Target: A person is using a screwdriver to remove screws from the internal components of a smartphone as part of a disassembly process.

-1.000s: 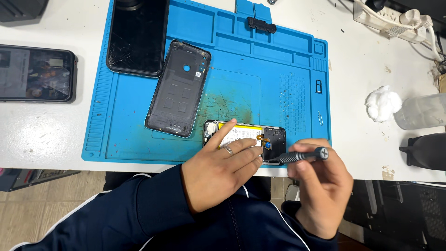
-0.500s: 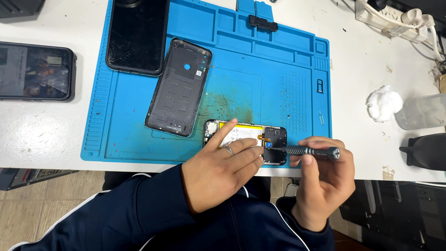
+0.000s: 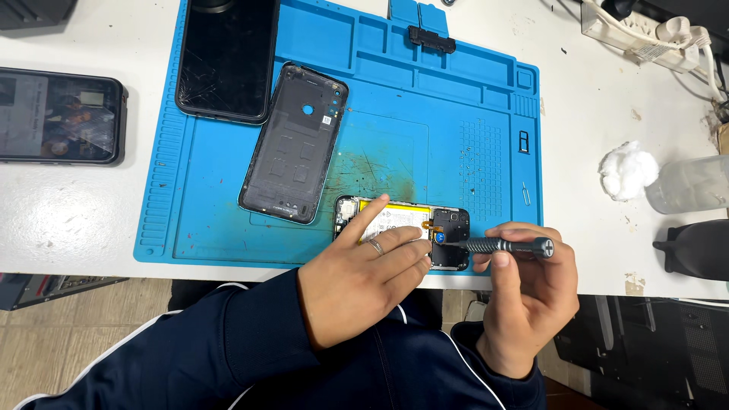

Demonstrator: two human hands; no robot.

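An opened phone (image 3: pixel 452 224) with a yellow-labelled battery lies at the near edge of the blue work mat (image 3: pixel 425 114). My left hand (image 3: pixel 364 281) rests flat on it, fingers spread over the battery, a ring on one finger. My right hand (image 3: pixel 528 296) grips a small dark screwdriver (image 3: pixel 505 246) held nearly level, its tip touching the black cover at the phone's right end. A detached dark back cover (image 3: pixel 295 144) lies inside up on the mat, up and left of the opened phone.
A black phone with a cracked screen (image 3: pixel 228 57) lies at the mat's top left. Another phone (image 3: pixel 59 115) sits on the white table to the left. At right are a cotton wad (image 3: pixel 627 169), a clear plastic bottle (image 3: pixel 687 184) and a power strip (image 3: pixel 645 38).
My right hand with the screwdriver has shifted slightly right and up, the tip staying at the phone's right end. My left hand has stayed on the phone.
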